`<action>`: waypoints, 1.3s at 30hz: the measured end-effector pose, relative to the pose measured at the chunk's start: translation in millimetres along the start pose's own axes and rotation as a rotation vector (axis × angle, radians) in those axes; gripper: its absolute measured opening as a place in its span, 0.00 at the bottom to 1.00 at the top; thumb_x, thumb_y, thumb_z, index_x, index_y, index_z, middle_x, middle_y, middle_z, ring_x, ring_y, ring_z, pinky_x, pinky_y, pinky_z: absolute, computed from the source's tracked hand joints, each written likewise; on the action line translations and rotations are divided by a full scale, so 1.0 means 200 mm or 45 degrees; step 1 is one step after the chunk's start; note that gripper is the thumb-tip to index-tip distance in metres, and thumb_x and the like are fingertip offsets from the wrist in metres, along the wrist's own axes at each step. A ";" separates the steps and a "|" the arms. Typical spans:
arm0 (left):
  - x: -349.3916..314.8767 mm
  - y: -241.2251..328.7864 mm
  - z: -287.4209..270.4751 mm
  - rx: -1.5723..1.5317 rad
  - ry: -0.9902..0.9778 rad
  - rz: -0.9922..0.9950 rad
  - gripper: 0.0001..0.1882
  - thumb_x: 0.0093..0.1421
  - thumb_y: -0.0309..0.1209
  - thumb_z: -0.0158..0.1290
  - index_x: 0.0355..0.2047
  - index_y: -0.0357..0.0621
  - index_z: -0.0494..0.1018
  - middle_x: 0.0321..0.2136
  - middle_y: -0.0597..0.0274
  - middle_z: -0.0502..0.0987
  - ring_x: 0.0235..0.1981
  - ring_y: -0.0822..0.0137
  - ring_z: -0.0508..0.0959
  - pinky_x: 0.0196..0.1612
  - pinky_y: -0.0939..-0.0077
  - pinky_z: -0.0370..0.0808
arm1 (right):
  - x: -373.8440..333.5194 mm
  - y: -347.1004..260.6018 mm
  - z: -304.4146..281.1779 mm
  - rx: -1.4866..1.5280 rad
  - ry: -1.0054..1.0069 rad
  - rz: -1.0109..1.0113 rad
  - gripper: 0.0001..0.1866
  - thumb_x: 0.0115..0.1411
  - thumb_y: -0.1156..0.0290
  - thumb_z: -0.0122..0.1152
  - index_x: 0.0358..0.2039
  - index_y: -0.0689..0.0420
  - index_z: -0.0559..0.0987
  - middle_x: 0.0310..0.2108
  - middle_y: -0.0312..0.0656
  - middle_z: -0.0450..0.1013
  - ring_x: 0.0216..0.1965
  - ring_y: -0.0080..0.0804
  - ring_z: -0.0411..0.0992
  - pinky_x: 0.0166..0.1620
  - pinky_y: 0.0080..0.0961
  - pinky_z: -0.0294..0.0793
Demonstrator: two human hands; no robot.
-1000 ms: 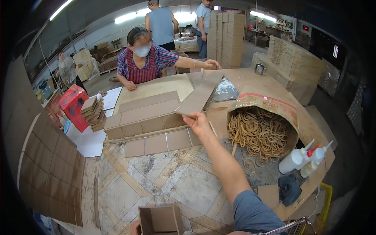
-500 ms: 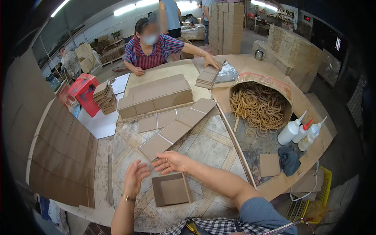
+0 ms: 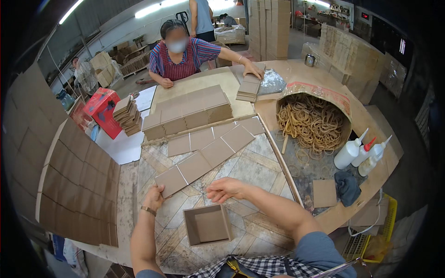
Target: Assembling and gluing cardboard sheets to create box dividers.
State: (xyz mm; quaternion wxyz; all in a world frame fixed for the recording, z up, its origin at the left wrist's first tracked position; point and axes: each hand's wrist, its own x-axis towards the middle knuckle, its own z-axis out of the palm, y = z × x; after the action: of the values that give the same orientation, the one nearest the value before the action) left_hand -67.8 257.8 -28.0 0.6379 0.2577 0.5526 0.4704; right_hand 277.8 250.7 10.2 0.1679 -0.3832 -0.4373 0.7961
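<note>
My left hand [image 3: 154, 196] grips the near left end of a long brown cardboard strip [image 3: 194, 166], made of several panels with white lines between some of them. The strip slants away to the right, and a second similar strip [image 3: 202, 139] lies behind it. My right hand [image 3: 226, 189] hovers over the table with nothing in it, its fingers loosely bent and apart. Just below that hand, near me, a brown cardboard box [image 3: 207, 225] sits with its hollow side up.
Cardboard blocks [image 3: 185, 109] stand behind the strips; a taller stack [image 3: 79, 180] rises at left. A sack of rubber bands [image 3: 315, 123], white glue bottles [image 3: 347, 154] and a dark cloth [image 3: 346, 186] are at right. Across the table a masked co-worker's hand [image 3: 253, 69] rests on cardboard pieces.
My left hand has moved out to the strip's end and taken hold of it. The strip has slid toward the left. My right hand has moved away from it to the right.
</note>
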 end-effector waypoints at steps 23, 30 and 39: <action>-0.37 0.06 0.25 1.875 0.560 0.933 0.26 0.56 0.38 0.52 0.51 0.34 0.65 0.44 0.43 0.72 0.45 0.46 0.72 0.44 0.57 0.71 | -1.00 0.44 -0.04 0.273 0.791 -0.392 0.13 0.63 0.64 0.53 0.40 0.60 0.76 0.33 0.44 0.77 0.31 0.30 0.76 0.35 0.25 0.77; -0.67 -0.01 0.28 0.823 -0.598 0.699 0.41 0.48 0.43 0.64 0.59 0.41 0.61 0.52 0.54 0.67 0.56 0.61 0.66 0.54 0.65 0.65 | -1.11 0.47 -0.16 0.742 1.112 -0.940 0.15 0.63 0.61 0.52 0.44 0.57 0.74 0.32 0.40 0.76 0.30 0.32 0.75 0.34 0.28 0.77; -1.11 -0.30 0.42 1.038 -0.360 0.966 0.47 0.39 0.41 0.69 0.58 0.41 0.59 0.63 0.46 0.53 0.63 0.50 0.56 0.60 0.60 0.60 | -1.22 0.33 -0.32 0.986 0.980 -1.319 0.11 0.64 0.62 0.51 0.37 0.55 0.75 0.27 0.36 0.74 0.27 0.29 0.72 0.32 0.26 0.71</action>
State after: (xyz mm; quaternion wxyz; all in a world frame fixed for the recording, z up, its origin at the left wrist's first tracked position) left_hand 42.7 52.2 46.3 0.3412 0.7234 0.4677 0.3761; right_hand 489.7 102.7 47.5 0.7847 -0.2931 -0.1609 0.5219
